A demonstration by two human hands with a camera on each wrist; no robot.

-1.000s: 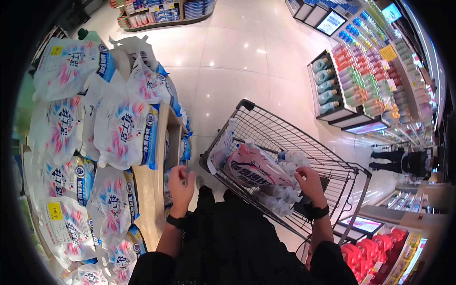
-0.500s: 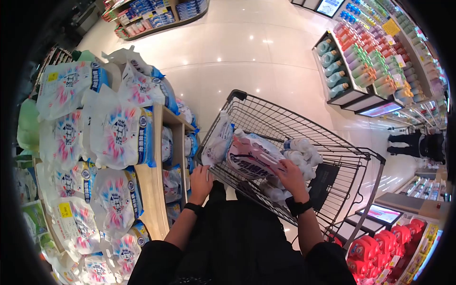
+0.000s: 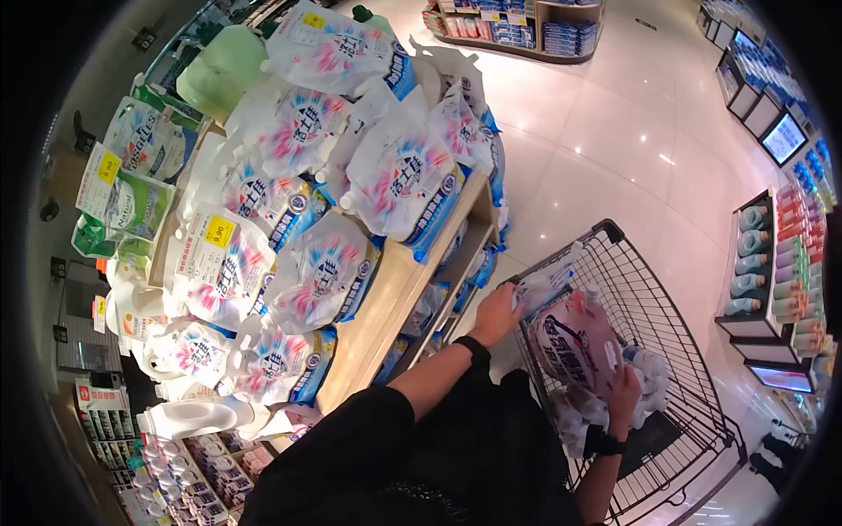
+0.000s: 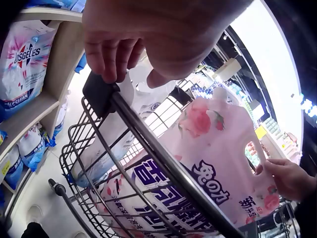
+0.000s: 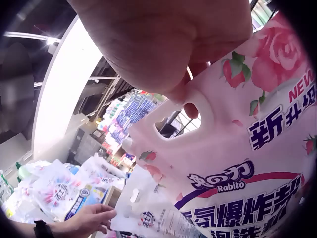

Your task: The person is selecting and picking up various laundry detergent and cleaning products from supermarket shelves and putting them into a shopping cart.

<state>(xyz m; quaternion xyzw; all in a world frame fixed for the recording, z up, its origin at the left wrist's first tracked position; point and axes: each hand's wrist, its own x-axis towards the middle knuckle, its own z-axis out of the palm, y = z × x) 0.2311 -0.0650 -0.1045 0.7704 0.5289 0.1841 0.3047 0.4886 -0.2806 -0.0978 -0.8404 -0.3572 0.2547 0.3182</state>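
Note:
My right hand (image 3: 624,401) grips a pink rose-printed detergent pouch (image 3: 574,344) at its handle cut-out, and a fingertip shows through the hole in the right wrist view. The pouch (image 4: 213,144) leans inside a wire shopping cart (image 3: 680,329), its labelled face turned up. Beside it, in the cart's front corner, stands a white printed pouch (image 3: 545,279) with a handle hole. My left hand (image 3: 496,317) is over that corner, fingers loosely bent and right at the white pouch's edge. In the left wrist view this hand (image 4: 148,44) hides part of the white pouch.
To the left, a wooden shelf (image 3: 386,298) is stacked with white detergent pouches (image 3: 405,182) bearing pink and blue bursts. White bottles (image 3: 649,377) lie in the cart. Coloured bottles (image 3: 789,254) fill a display at right, and another person's dark-clad legs (image 3: 776,456) show beyond the cart.
The head view has swung left, so cart and hands appear farther right. My left hand came to the white pouch. My right hand took hold of the pink pouch, which now sits more upright.

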